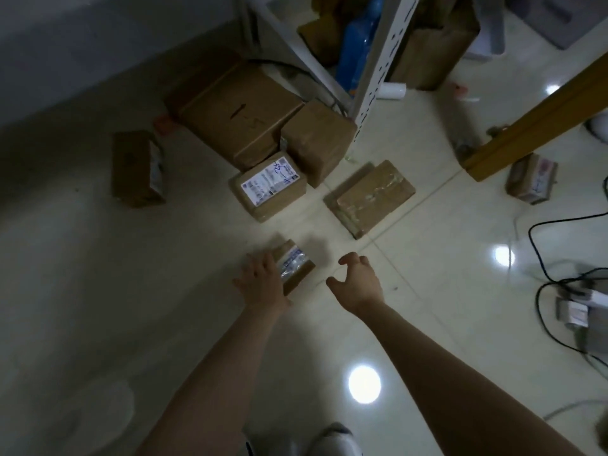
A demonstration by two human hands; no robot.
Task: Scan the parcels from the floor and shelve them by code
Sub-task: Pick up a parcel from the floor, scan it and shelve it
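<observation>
A small brown parcel (296,266) with a shiny taped label lies on the pale tiled floor. My left hand (261,281) rests on its left side, fingers curled over the edge. My right hand (357,281) hovers a little to the right of it, fingers spread and holding nothing. Further back lie several more cardboard parcels: one with a white label facing up (268,185), a flat taped one (370,197), a large box (237,116) and a medium box (317,139) beside the white shelf post (378,70).
A lone parcel (136,169) lies at the left and another (531,177) at the right by a wooden beam (539,116). Black cables and a device (572,307) lie on the floor at the right. My shoe (332,439) shows at the bottom.
</observation>
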